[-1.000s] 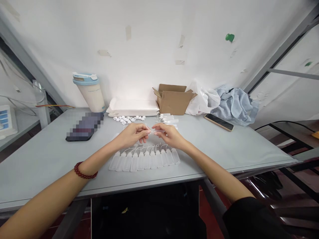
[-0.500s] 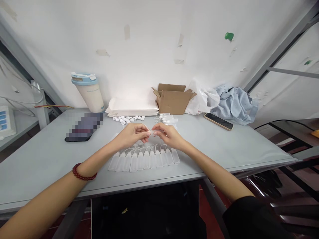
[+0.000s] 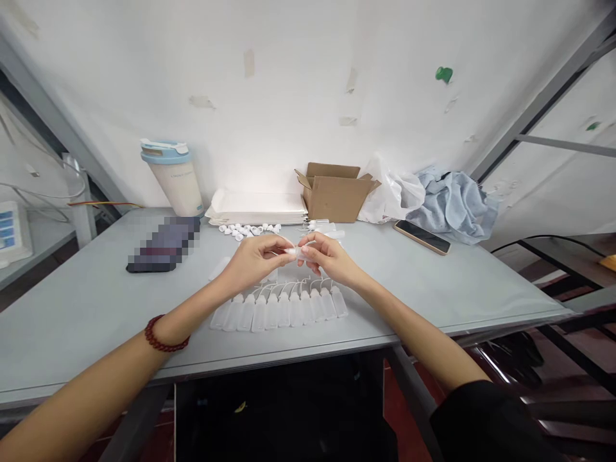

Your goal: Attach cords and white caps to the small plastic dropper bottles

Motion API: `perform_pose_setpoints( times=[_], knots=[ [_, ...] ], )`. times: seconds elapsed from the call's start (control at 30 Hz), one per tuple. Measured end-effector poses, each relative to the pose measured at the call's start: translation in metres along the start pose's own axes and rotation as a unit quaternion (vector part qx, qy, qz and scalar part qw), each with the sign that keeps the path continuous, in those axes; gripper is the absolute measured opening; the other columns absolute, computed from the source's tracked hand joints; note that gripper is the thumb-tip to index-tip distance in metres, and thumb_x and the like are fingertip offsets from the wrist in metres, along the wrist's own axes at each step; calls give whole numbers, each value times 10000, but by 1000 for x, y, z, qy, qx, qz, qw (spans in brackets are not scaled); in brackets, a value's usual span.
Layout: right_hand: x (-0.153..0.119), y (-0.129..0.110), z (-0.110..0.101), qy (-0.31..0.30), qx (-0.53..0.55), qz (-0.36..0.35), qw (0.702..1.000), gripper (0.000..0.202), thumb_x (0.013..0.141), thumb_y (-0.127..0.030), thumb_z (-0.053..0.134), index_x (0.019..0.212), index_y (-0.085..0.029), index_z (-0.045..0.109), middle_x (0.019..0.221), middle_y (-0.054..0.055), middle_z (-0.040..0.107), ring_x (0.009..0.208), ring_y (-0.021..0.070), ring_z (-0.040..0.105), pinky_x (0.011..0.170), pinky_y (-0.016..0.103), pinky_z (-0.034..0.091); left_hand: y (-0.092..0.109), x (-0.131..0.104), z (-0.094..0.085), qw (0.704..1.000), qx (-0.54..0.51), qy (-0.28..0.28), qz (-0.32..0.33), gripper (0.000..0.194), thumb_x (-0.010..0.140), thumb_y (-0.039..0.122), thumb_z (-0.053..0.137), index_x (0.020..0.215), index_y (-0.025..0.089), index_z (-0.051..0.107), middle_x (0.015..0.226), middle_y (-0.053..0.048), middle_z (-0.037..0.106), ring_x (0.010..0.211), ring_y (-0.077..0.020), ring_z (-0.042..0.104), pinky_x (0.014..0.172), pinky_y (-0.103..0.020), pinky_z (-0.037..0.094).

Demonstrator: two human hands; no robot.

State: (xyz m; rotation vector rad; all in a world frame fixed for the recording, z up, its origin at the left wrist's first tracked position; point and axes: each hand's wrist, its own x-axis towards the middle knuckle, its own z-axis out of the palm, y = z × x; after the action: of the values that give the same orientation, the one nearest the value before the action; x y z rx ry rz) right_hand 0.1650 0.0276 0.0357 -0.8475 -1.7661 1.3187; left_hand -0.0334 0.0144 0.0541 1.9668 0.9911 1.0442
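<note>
Above the middle of the grey table (image 3: 414, 301), my left hand (image 3: 260, 258) pinches a small white cap-like piece (image 3: 291, 251). My right hand (image 3: 330, 258) is closed on a small translucent bottle (image 3: 303, 254), its end touching the white piece. Fingers hide much of both. Below the hands lies a row of several translucent bottles (image 3: 283, 310) with thin bent white tubes at their tops. Several white caps (image 3: 248, 230) sit in a cluster behind my left hand. More bottles with tubes (image 3: 327, 226) lie behind my right hand.
Along the wall stand a cup with a blue lid (image 3: 174, 179), stacked white trays (image 3: 257, 206), an open cardboard box (image 3: 337, 197), a white plastic bag (image 3: 392, 192) and a light blue cloth (image 3: 455, 204). One phone (image 3: 422, 237) lies at right, a pixelated dark object (image 3: 166, 245) at left.
Both hands have turned slightly and shifted a little to the right. The fingers of my right hand have curled differently, and more of the held pieces shows between the hands.
</note>
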Motion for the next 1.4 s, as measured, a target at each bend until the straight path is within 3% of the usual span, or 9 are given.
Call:
perform_pose_setpoints(
  times=[0.17, 0.27, 0.37, 0.63, 0.9, 1.0, 1.13, 1.27, 1.4],
  knots=[
    [0, 0, 1, 2, 2, -11, 1000, 289, 860, -460, 569, 933, -190, 495, 713, -2, 641, 466, 63, 408, 442, 215, 350, 0, 3, -5, 995, -36, -39, -83, 282, 835, 412, 628, 747, 155, 702, 674, -16, 680, 585, -130, 633, 603, -247, 547],
    [-1, -2, 1, 0, -1, -6, 1000, 295, 854, -463, 577, 922, -189, 492, 700, -5, 636, 462, 61, 399, 437, 211, 335, 2, 4, -6, 994, -16, -62, -89, 305, 846, 416, 605, 716, 154, 692, 672, -16, 674, 559, -125, 622, 567, -241, 535],
    [-1, -3, 0, -3, -5, 3, 1000, 301, 853, -468, 576, 924, -189, 489, 689, -9, 631, 455, 60, 391, 430, 208, 316, 4, 3, -5, 995, 21, -75, -54, 248, 853, 376, 590, 808, 163, 710, 723, -19, 691, 587, -127, 622, 586, -241, 531],
    [-1, 0, -1, -4, 5, 23, 1000, 301, 856, -477, 566, 917, -196, 477, 683, -12, 634, 438, 60, 382, 421, 210, 305, -7, 0, -3, 989, 118, -37, 84, 221, 870, 316, 545, 892, 157, 696, 918, -64, 706, 810, -172, 637, 730, -278, 523],
    [-1, 0, 3, 17, -42, 10, 999, 260, 863, -437, 562, 932, -200, 480, 679, -14, 638, 457, 68, 415, 452, 209, 333, -1, 2, -4, 993, 63, -78, -69, 324, 869, 431, 535, 742, 162, 662, 686, -26, 660, 599, -140, 613, 535, -229, 476],
    [-2, 4, 4, 46, -132, -53, 989, 262, 854, -405, 597, 987, -193, 518, 754, 11, 654, 567, 105, 517, 533, 240, 408, -2, 4, -5, 990, 29, -84, -108, 359, 862, 457, 543, 688, 156, 632, 626, -13, 620, 527, -117, 570, 492, -218, 450],
    [-1, 10, 3, 72, -273, -156, 947, 269, 882, -396, 577, 1031, -174, 604, 953, 90, 678, 769, 170, 602, 635, 286, 471, -5, 6, -7, 987, -30, -76, -140, 409, 867, 475, 533, 624, 152, 594, 593, -11, 596, 494, -106, 552, 500, -223, 464],
    [-1, 11, 1, 70, -308, -180, 932, 285, 926, -387, 517, 1005, -149, 653, 885, 91, 688, 742, 167, 593, 631, 279, 457, -3, 4, -5, 991, -29, -69, -107, 345, 846, 445, 577, 674, 150, 626, 602, -7, 613, 513, -110, 572, 533, -224, 475],
    [-1, 4, 0, 62, -277, -143, 948, 301, 923, -389, 510, 911, -138, 677, 752, 45, 650, 633, 128, 527, 584, 252, 401, 0, -1, -1, 998, 26, -36, -42, 244, 834, 382, 605, 762, 155, 660, 621, -7, 640, 559, -128, 601, 551, -225, 478]
  ],
)
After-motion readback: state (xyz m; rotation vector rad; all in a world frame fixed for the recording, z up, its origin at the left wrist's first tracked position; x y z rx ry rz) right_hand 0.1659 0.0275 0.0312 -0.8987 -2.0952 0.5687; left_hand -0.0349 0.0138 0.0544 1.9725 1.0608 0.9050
